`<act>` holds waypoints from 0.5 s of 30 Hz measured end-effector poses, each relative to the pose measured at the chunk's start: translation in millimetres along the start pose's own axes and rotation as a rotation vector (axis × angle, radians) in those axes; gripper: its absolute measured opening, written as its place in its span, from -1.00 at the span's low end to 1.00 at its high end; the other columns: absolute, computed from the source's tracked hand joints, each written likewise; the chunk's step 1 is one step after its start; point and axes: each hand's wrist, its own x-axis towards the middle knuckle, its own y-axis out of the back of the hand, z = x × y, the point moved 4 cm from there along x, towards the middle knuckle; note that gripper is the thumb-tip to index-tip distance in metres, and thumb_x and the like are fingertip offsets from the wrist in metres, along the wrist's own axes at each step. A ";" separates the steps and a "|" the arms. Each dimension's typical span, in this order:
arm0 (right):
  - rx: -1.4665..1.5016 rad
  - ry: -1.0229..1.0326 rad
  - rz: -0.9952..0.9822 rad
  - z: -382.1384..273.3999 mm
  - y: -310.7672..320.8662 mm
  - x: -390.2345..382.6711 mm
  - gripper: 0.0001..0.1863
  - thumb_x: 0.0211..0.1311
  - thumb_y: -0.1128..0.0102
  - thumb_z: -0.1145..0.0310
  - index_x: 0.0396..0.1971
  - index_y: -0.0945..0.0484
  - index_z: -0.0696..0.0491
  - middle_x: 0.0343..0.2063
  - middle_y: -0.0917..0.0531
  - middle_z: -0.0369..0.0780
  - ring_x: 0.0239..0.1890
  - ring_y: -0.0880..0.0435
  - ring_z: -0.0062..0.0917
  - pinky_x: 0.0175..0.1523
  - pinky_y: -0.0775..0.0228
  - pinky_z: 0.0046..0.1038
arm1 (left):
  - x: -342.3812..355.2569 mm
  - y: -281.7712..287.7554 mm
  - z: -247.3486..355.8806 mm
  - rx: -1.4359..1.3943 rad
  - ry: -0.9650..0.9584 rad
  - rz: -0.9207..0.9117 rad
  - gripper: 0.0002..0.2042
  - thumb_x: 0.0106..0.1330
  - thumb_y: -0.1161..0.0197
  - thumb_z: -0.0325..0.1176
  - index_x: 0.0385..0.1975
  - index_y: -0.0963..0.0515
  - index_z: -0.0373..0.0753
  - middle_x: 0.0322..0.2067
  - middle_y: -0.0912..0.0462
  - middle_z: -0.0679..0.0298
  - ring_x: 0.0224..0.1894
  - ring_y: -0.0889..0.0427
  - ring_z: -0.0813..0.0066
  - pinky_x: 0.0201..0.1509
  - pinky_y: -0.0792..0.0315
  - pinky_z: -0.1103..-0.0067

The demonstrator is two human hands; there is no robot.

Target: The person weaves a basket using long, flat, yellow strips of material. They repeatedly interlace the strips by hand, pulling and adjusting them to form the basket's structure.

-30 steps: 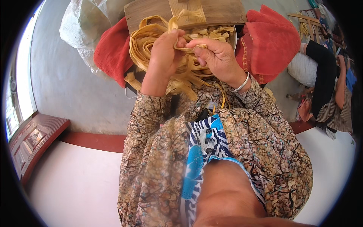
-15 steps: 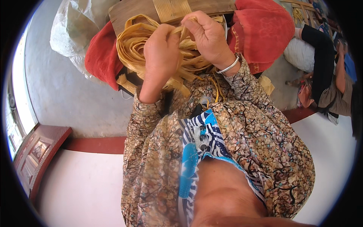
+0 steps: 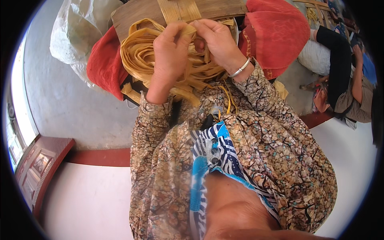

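A coiled heap of flat, yellow-tan plant-fibre strips (image 3: 136, 50) lies in front of me. Above its middle, my left hand (image 3: 172, 52) is closed, pinching a fibre strip between thumb and fingers. Close beside it, my right hand (image 3: 216, 42) wears a silver bangle and pinches the same stretch of strip; the fingertips of the two hands nearly meet. A short end hangs below the right fingers. Just beyond the hands sits a wooden board (image 3: 138, 18) with a wide pale strip (image 3: 180, 10) lying across it. My hands hide part of the coil.
Red cloths (image 3: 276, 36) flank the coil on both sides. A whitish plastic sack (image 3: 74, 40) stands at the far left, and a carved reddish-brown wooden piece (image 3: 44, 160) at the lower left. At the right, another person in a striped top (image 3: 354, 98) sits near a pale sack (image 3: 316, 58).
Both hands stay at the strip. My right hand has turned and lowered slightly, its fingers now bent down over the strip. The whole view has shifted slightly.
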 end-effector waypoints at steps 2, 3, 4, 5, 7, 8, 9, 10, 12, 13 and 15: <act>-0.011 0.012 -0.027 0.7 -1.0 -3.5 -0.84 0.28 -0.23 0.38 -0.25 -0.61 0.16 -0.61 -0.54 -0.39 -0.63 -0.42 -0.79 -0.55 -0.30 -0.68 | 3.4 3.7 -4.5 0.021 0.059 -0.011 -0.87 0.31 -0.19 -0.45 -0.22 -0.55 -0.34 -0.43 -0.63 0.24 -0.38 -0.53 0.62 -0.26 -0.45 0.63; -0.015 0.017 -0.044 0.9 -1.3 -4.9 -0.84 0.28 -0.23 0.39 -0.23 -0.62 0.15 -0.61 -0.53 -0.40 -0.62 -0.42 -0.80 -0.54 -0.30 -0.69 | 4.1 6.5 -5.0 0.034 0.089 -0.014 -0.86 0.31 -0.18 -0.45 -0.21 -0.55 -0.35 -0.44 -0.63 0.25 -0.38 -0.52 0.65 -0.26 -0.45 0.65; -0.095 0.011 -0.050 0.7 -0.5 -4.8 -0.84 0.27 -0.23 0.39 -0.23 -0.62 0.16 -0.59 -0.54 -0.40 -0.60 -0.43 -0.80 -0.52 -0.30 -0.69 | 4.5 8.1 -3.0 -0.008 0.122 -0.043 -0.85 0.31 -0.17 -0.45 -0.20 -0.55 -0.35 -0.44 -0.63 0.25 -0.38 -0.52 0.64 -0.27 -0.45 0.64; -0.175 0.006 -0.056 0.0 0.9 -3.4 -0.83 0.27 -0.23 0.40 -0.22 -0.62 0.16 -0.57 -0.55 -0.39 -0.59 -0.44 -0.81 -0.50 -0.31 -0.70 | 4.9 9.8 0.9 -0.051 0.154 -0.072 -0.84 0.30 -0.15 -0.46 -0.19 -0.55 -0.36 -0.44 -0.63 0.25 -0.39 -0.53 0.63 -0.27 -0.45 0.64; -0.273 0.082 -0.049 -1.7 1.4 -0.9 -0.83 0.26 -0.23 0.41 -0.22 -0.62 0.17 -0.54 -0.56 -0.38 -0.55 -0.45 -0.82 -0.47 -0.32 -0.71 | 4.9 9.3 6.0 -0.002 0.141 -0.104 -0.83 0.28 -0.14 -0.48 -0.19 -0.54 -0.37 -0.43 -0.62 0.25 -0.38 -0.53 0.62 -0.27 -0.45 0.64; -0.290 0.159 -0.043 -2.4 -0.7 0.6 -0.84 0.26 -0.23 0.42 -0.22 -0.62 0.16 -0.53 -0.57 -0.38 -0.53 -0.45 -0.83 -0.45 -0.32 -0.71 | 4.2 8.1 8.6 0.092 0.099 -0.099 -0.83 0.26 -0.13 -0.48 -0.20 -0.54 -0.38 -0.42 -0.62 0.26 -0.37 -0.53 0.62 -0.26 -0.45 0.64; -0.304 0.233 -0.038 -4.3 -2.4 2.1 -0.84 0.25 -0.24 0.42 -0.23 -0.62 0.16 -0.51 -0.57 -0.37 -0.50 -0.46 -0.84 -0.43 -0.32 -0.72 | 4.3 8.2 11.9 0.189 0.060 -0.094 -0.83 0.25 -0.12 -0.49 -0.20 -0.54 -0.39 -0.41 -0.62 0.26 -0.36 -0.53 0.62 -0.25 -0.45 0.64; -0.366 0.311 -0.063 -6.9 -2.8 3.2 -0.84 0.26 -0.23 0.42 -0.22 -0.61 0.16 -0.50 -0.56 -0.38 -0.49 -0.45 -0.84 -0.41 -0.32 -0.71 | 6.3 9.8 13.8 0.233 0.028 -0.074 -0.83 0.24 -0.13 -0.49 -0.21 -0.53 -0.39 -0.41 -0.61 0.26 -0.36 -0.53 0.60 -0.25 -0.44 0.63; -0.351 0.326 -0.144 -10.1 -0.6 2.0 -0.84 0.28 -0.20 0.43 -0.19 -0.60 0.15 -0.48 -0.54 -0.41 -0.48 -0.42 -0.82 -0.38 -0.33 -0.70 | 11.7 13.0 14.0 0.316 -0.038 -0.029 -0.83 0.23 -0.14 -0.49 -0.21 -0.52 -0.38 -0.41 -0.59 0.25 -0.36 -0.53 0.56 -0.24 -0.44 0.61; -0.276 0.258 -0.192 -11.4 -1.0 0.2 -0.83 0.29 -0.19 0.43 -0.17 -0.60 0.15 -0.47 -0.53 -0.41 -0.47 -0.41 -0.82 -0.36 -0.34 -0.69 | 12.1 13.8 10.3 0.148 0.021 -0.053 -0.83 0.22 -0.15 -0.49 -0.21 -0.52 -0.38 -0.42 -0.58 0.24 -0.37 -0.53 0.53 -0.23 -0.44 0.59; 0.166 -0.163 -0.328 -9.4 -4.0 -11.1 -0.81 0.31 -0.15 0.43 -0.13 -0.58 0.16 -0.47 -0.49 -0.43 -0.47 -0.38 -0.79 -0.34 -0.35 -0.66 | 12.2 14.1 4.5 -0.185 0.135 -0.100 -0.83 0.21 -0.16 -0.48 -0.22 -0.51 -0.36 -0.44 -0.56 0.21 -0.39 -0.53 0.45 -0.23 -0.45 0.54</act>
